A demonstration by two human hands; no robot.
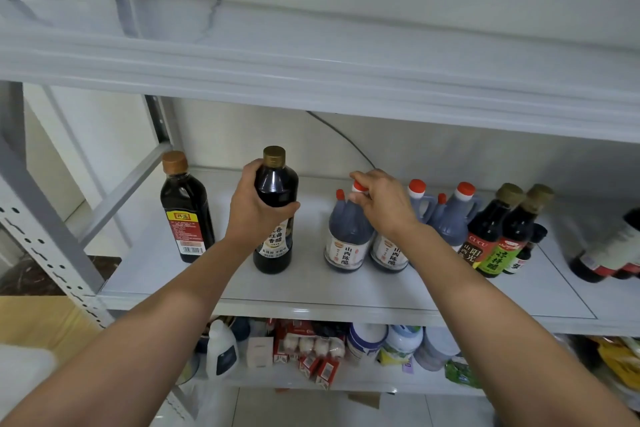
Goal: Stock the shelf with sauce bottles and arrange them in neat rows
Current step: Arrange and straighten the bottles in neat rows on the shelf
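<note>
My left hand grips a dark vinegar bottle with a gold cap, which stands on the white middle shelf. To its left stands another dark bottle with a brown cap and red label. My right hand pinches the neck under the red cap of a dark jug; a matching red-capped jug stands just left of it. Two more red-capped jugs stand behind, partly hidden by my right arm.
Further right on the same shelf stand several slim dark bottles with gold caps, and more bottles at the frame's right edge. The lower shelf holds white bottles, jars and packets. An upper shelf hangs overhead. A grey perforated upright stands at left.
</note>
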